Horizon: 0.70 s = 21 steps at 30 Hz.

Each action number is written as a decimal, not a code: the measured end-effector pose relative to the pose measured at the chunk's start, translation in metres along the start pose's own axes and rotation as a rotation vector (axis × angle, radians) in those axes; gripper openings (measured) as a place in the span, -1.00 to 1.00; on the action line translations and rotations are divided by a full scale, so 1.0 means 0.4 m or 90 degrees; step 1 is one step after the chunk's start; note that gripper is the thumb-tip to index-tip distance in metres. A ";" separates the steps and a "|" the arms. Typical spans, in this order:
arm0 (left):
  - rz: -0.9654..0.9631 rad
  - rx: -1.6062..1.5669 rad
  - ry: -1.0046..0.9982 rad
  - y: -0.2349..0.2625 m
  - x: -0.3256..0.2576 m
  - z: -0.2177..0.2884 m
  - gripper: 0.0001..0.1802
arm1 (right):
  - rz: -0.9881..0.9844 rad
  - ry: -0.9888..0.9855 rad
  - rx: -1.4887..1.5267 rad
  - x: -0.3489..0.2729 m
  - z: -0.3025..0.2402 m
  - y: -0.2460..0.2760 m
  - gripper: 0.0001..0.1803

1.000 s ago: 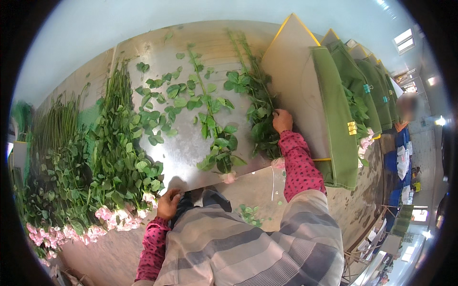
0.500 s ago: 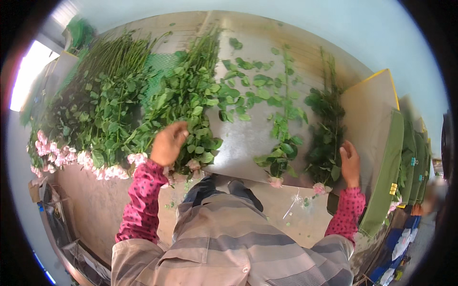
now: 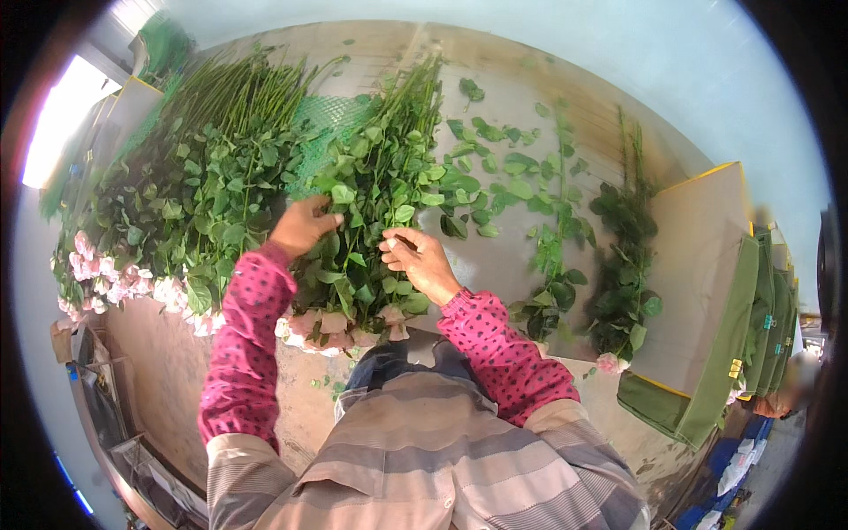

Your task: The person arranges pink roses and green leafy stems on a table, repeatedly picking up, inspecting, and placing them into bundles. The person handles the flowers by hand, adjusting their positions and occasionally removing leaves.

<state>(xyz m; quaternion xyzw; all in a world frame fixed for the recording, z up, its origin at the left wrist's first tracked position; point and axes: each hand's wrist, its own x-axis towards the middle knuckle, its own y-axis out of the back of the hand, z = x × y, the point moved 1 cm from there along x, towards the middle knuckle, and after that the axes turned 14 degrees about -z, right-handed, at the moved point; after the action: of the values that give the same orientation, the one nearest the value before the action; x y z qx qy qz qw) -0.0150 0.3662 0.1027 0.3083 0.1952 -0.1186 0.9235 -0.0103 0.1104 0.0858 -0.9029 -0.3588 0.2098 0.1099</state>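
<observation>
Several pink roses with long leafy green stems lie in a bunch (image 3: pixel 375 163) at the middle of the table, their blooms (image 3: pixel 331 331) hanging at the near edge. My left hand (image 3: pixel 303 227) is at the left side of this bunch, thumb and fingers apart against the leaves. At its right side is my right hand (image 3: pixel 420 263), fingers loosely bent and spread, touching or very near the leaves. Neither hand visibly grips a stem. A larger heap of roses (image 3: pixel 199 168) spreads to the left, with pale pink blooms (image 3: pixel 115 278) toward me.
Loose leaves (image 3: pixel 521 165) are scattered over the grey tabletop (image 3: pixel 481 265). Right of them lie a thin leafy stem (image 3: pixel 556 238) and a dark-leaved rose (image 3: pixel 623 256). A yellow-edged board (image 3: pixel 702 274) and green cloth holders (image 3: pixel 720 344) stand at the right. Green netting (image 3: pixel 322 132) lies between the heaps.
My right hand has swung left from the table's right side to the middle bunch. My left hand has lowered slightly and stays at that bunch's left side. The view has shifted a little.
</observation>
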 end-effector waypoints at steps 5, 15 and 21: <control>-0.098 -0.404 -0.054 0.070 -0.102 0.140 -0.58 | -0.020 0.055 -0.003 0.008 -0.038 -0.003 -0.71; -0.089 -0.437 -0.029 -0.027 -0.097 0.177 -0.54 | 0.031 -0.013 -0.037 0.045 -0.032 0.062 -0.62; 0.015 -0.208 -0.060 -0.015 -0.087 0.142 -0.57 | 0.083 0.000 -0.018 0.082 0.002 0.054 -0.67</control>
<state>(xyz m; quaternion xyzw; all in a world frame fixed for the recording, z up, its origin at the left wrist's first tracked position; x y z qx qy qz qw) -0.0319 0.3298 0.1565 0.1502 0.1649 -0.0883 0.9708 0.0238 0.1174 0.0678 -0.9257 -0.3024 0.2112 0.0832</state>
